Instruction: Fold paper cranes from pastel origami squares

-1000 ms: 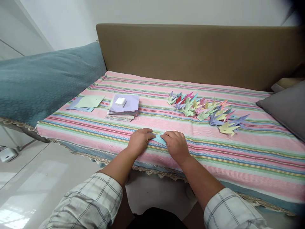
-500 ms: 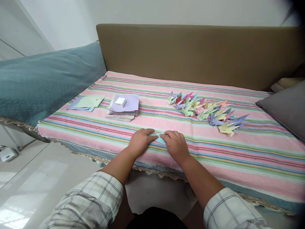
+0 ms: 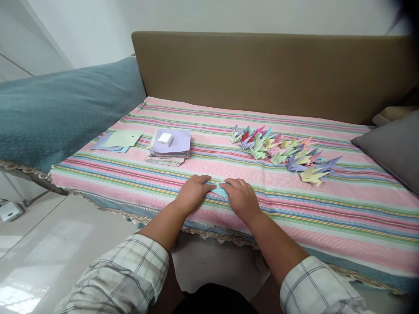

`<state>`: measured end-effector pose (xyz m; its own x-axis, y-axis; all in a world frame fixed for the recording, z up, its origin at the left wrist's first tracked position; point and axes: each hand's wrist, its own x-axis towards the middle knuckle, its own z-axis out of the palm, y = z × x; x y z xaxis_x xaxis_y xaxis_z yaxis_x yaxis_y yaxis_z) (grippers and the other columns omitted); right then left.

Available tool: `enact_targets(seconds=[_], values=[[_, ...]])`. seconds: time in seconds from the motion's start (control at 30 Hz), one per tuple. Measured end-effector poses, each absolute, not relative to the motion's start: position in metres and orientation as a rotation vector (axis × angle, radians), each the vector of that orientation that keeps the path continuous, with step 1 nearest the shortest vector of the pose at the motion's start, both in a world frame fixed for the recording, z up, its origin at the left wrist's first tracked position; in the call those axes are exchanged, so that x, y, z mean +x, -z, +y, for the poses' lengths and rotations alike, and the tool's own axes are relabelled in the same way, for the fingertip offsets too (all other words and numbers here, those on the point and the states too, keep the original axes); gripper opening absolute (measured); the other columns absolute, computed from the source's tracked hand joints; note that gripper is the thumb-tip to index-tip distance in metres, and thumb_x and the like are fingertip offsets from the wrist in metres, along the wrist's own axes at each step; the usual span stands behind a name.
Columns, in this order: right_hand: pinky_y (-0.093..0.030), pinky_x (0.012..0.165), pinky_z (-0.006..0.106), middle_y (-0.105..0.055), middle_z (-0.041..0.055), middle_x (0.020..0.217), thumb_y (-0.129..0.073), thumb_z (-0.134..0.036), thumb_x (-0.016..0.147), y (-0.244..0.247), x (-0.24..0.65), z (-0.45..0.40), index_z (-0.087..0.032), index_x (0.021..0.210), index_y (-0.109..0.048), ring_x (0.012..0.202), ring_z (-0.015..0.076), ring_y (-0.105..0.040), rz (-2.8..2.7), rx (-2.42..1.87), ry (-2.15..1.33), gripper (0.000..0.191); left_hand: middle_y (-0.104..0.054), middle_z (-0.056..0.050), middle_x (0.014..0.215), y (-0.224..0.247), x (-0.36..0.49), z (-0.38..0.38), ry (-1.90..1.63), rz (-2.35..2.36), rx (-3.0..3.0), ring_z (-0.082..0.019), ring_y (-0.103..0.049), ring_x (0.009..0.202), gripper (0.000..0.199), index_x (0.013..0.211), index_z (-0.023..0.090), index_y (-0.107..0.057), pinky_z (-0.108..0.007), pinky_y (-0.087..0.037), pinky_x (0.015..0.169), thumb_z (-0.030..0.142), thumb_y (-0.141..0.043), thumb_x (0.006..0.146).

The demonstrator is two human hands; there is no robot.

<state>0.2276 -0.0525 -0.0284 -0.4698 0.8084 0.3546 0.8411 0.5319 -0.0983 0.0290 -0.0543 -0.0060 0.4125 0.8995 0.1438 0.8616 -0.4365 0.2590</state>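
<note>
A small folded piece of light blue origami paper lies on the striped cloth near the seat's front edge. My left hand grips its left side, the thumb pressing on the paper. On the opposite side my right hand pinches it with thumb and fingers. Both hands partly cover the paper, so its full shape is hidden. Beyond my right hand, several folded paper cranes in many colours stand in a cluster.
A stack of paper with a white box-shaped object on top sits at left centre. Loose sheets lie further left. A grey cushion is on the right, a blue-covered armrest on the left, and a brown backrest behind.
Almost nothing differs. Both hands stay on the blue paper, with only a very slight shift of the fingers.
</note>
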Motion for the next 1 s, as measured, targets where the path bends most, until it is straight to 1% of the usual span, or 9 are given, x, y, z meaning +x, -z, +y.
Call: enact_targets(seconds=[0.23, 0.43, 0.57, 0.63, 0.73, 0.83, 0.87, 0.93, 1.0], values=[[-0.036, 0.076, 0.032, -0.06, 0.004, 0.118, -0.046, -0.011, 0.085, 0.029, 0.228, -0.053, -0.027, 0.117, -0.06, 0.098, 0.0205, -0.049, -2.434, -1.368, 0.133, 0.039, -0.054, 0.0, 0.128, 0.007, 0.022, -0.052, -0.452, 1.602, 2.52, -0.022, -0.053, 0.103, 0.04, 0.107, 0.033, -0.068, -0.038, -0.04, 0.097, 0.009, -0.049, 0.081], [-0.036, 0.075, 0.032, -0.06, 0.0037, 0.119, -0.046, -0.011, 0.084, 0.029, 0.228, -0.054, -0.028, 0.117, -0.06, 0.097, 0.0208, -0.05, -2.431, -1.376, 0.137, 0.039, -0.057, 0.0, 0.124, 0.006, 0.019, -0.051, -0.444, 1.651, 2.508, -0.023, -0.053, 0.104, 0.035, 0.103, 0.034, -0.07, -0.038, -0.041, 0.096, 0.013, -0.049, 0.082], [-0.035, 0.076, 0.033, -0.06, 0.0029, 0.12, -0.045, -0.01, 0.084, 0.028, 0.228, -0.055, -0.028, 0.117, -0.06, 0.099, 0.0213, -0.049, -2.434, -1.376, 0.128, 0.04, -0.06, -0.001, 0.122, 0.002, 0.007, -0.047, -0.368, 1.748, 2.534, -0.025, -0.054, 0.102, 0.034, 0.095, 0.031, -0.072, -0.039, -0.042, 0.093, 0.012, -0.049, 0.079], [-0.035, 0.076, 0.033, -0.06, 0.0031, 0.12, -0.045, -0.009, 0.084, 0.028, 0.228, -0.055, -0.027, 0.117, -0.06, 0.099, 0.0217, -0.049, -2.434, -1.379, 0.129, 0.04, -0.062, -0.004, 0.12, -0.002, 0.001, -0.045, -0.358, 1.835, 2.501, -0.026, -0.056, 0.103, 0.035, 0.096, 0.027, -0.072, -0.039, -0.043, 0.093, 0.009, -0.048, 0.078], [-0.036, 0.077, 0.033, -0.06, 0.0034, 0.12, -0.045, -0.009, 0.084, 0.027, 0.228, -0.056, -0.027, 0.116, -0.06, 0.1, 0.0219, -0.05, -2.428, -1.383, 0.139, 0.039, -0.059, -0.01, 0.124, -0.009, 0.008, -0.053, -0.477, 1.965, 2.489, -0.026, -0.055, 0.11, 0.043, 0.114, 0.019, -0.063, -0.043, -0.039, 0.099, 0.008, -0.044, 0.077], [-0.037, 0.078, 0.033, -0.06, 0.0028, 0.121, -0.046, -0.013, 0.086, 0.025, 0.227, -0.057, -0.027, 0.115, -0.061, 0.1, 0.0214, -0.051, -2.419, -1.375, 0.131, 0.035, -0.052, -0.009, 0.134, -0.007, 0.033, -0.072, -0.524, 1.662, 2.693, -0.024, -0.045, 0.124, 0.047, 0.127, 0.018, -0.051, -0.049, -0.019, 0.111, 0.012, -0.042, 0.081], [-0.038, 0.08, 0.032, -0.06, 0.0031, 0.121, -0.046, -0.015, 0.087, 0.024, 0.227, -0.058, -0.025, 0.114, -0.061, 0.101, 0.0211, -0.051, -2.416, -1.364, 0.123, 0.033, -0.048, -0.009, 0.137, -0.003, 0.042, -0.078, -0.488, 1.521, 2.76, -0.023, -0.041, 0.128, 0.049, 0.132, 0.017, -0.045, -0.049, -0.015, 0.112, 0.014, -0.041, 0.083], [-0.038, 0.086, 0.032, -0.06, 0.0048, 0.122, -0.044, -0.015, 0.088, 0.024, 0.227, -0.06, -0.021, 0.116, -0.059, 0.105, 0.0204, -0.052, -2.397, -1.339, 0.111, 0.033, -0.039, -0.012, 0.143, 0.006, 0.055, -0.089, -0.459, 1.392, 2.808, -0.024, -0.033, 0.134, 0.056, 0.14, 0.012, -0.031, -0.048, -0.016, 0.112, 0.023, -0.042, 0.086], [-0.037, 0.092, 0.034, -0.059, 0.0071, 0.124, -0.04, -0.015, 0.089, 0.024, 0.23, -0.063, -0.016, 0.124, -0.053, 0.111, 0.0206, -0.05, -2.365, -1.336, 0.115, 0.037, -0.033, -0.015, 0.146, 0.015, 0.06, -0.092, -0.411, 1.367, 2.817, -0.026, -0.028, 0.136, 0.065, 0.142, 0.008, -0.024, -0.047, -0.019, 0.111, 0.032, -0.046, 0.086]])
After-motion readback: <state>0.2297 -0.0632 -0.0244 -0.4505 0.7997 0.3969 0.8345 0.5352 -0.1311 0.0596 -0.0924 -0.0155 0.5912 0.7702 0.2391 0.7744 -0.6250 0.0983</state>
